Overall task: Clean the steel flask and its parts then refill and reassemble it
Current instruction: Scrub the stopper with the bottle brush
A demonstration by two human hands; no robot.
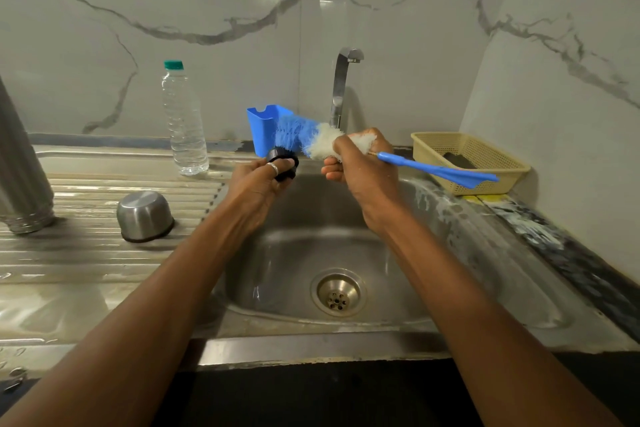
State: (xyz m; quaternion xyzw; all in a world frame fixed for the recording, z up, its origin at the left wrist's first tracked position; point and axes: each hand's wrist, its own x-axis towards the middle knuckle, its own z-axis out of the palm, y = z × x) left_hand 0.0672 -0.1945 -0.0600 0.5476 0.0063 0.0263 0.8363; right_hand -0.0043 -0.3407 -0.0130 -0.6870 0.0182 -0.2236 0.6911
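- Steel flask body (21,163) stood at far L edge on the drainboard (86,253), ridged end down, partly cut off by the frame.
- Steel cup (144,216) sat upside down on the drainboard, just R of the flask, not touching it.
- Clear plastic water bottle (184,121) w/ green cap stood upright behind the cup, near the back wall.
- Left hand (258,184) was curled round a black flask stopper (284,163), held over the sink (284,270); ring on one finger.
- Blue plastic holder (260,130) sat at the sink's back edge, behind the stopper.
- Bottle brush (299,135): blue bristle end touched the stopper's top.
- Tap (341,87) rose behind the brush; no water seen running.
- Right hand (360,166) was clenched round the brush's white bristle section; blue handle stuck out to the R.
- Hands close together, not touching.
- Beige basket (485,184) sat on the R counter, under the handle's tip.
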